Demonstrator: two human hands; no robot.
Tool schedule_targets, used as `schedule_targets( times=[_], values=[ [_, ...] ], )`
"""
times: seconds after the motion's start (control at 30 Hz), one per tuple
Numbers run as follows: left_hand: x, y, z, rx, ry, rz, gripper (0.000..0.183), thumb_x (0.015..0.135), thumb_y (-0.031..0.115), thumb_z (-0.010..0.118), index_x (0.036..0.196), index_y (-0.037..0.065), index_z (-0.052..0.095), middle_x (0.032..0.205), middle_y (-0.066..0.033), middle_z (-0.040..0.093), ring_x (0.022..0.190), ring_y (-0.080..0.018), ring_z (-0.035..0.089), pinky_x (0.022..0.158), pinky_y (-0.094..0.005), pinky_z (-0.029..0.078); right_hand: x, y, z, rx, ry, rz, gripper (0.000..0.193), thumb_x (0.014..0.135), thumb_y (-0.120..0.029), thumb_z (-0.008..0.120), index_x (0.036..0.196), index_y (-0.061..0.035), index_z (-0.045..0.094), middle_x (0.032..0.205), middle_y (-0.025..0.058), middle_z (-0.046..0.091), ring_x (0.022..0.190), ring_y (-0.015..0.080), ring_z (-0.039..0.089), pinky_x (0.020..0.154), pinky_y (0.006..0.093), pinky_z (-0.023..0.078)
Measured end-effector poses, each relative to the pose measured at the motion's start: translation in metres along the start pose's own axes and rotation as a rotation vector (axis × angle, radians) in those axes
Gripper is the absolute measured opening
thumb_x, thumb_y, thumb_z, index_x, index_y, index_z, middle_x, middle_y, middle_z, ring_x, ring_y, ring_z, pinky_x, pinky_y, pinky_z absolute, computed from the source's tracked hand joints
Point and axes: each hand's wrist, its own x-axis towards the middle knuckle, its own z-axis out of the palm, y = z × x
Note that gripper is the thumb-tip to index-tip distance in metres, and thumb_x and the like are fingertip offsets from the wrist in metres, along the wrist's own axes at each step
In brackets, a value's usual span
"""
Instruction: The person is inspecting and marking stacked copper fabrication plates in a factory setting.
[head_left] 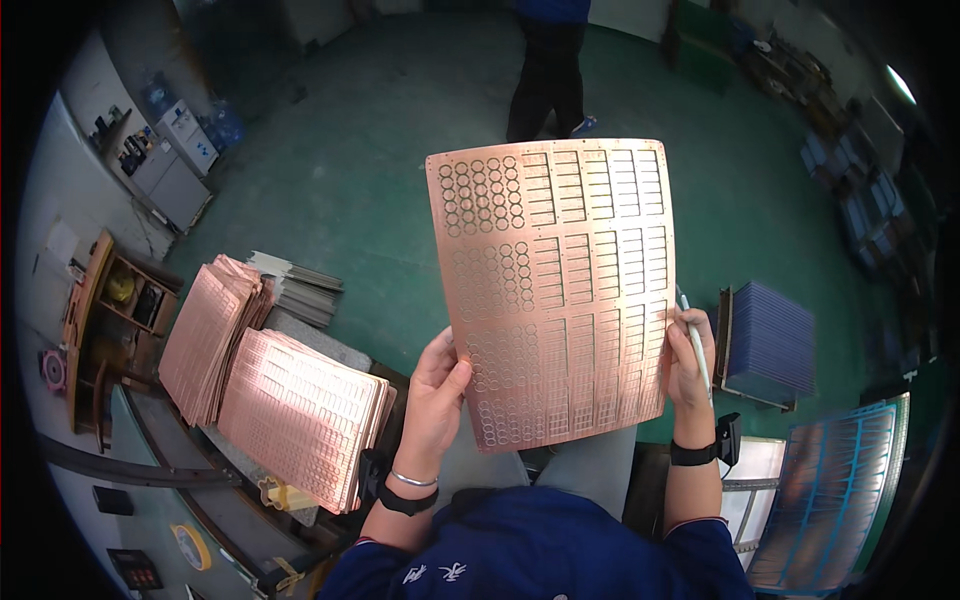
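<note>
Plainly, a thin, copper-coloured rectangular panel [560,290] is held up mid-scene, its 4 bands carrying circles on the left and ladder-like slots on the right, with glare at the far right. The bare left hand [436,390] and bare right hand [688,365] grip its 2 side edges; fingers behind are hidden. The far, dark-clothed person [548,80] is cut off above.
</note>
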Motion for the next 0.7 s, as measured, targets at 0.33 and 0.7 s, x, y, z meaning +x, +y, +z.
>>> schedule_targets(
  times=[0.33,0.7],
  values=[
    [-0.001,0.003,0.000,-0.006,-0.015,0.006,0.046,0.090,0.008,0.055,0.133,0.003,0.041,0.124,-0.0102,0.052,0.113,-0.0173,0.049,0.097,-0.0327,0.037,0.004,0.001,0.007,0.038,-0.013,-0.037,0.013,0.088,0.003,0.052,0.097,-0.0068,0.054,0.117,0.0177,0.057,0.104,0.0187,0.056,0.092,0.0316,0.045],
    [-0.070,0.019,-0.049,-0.005,-0.144,-0.264,0.054,0.088,0.010,0.058,0.137,0.004,0.033,0.118,-0.0057,0.053,0.100,-0.0103,0.052,0.078,-0.0241,0.045,0.026,0.021,0.072,0.049,-0.046,0.105,0.014,0.088,0.002,0.050,0.100,-0.0047,0.047,0.111,0.0149,0.059,0.101,0.0184,0.057,0.091,0.0305,0.046]
  ],
)
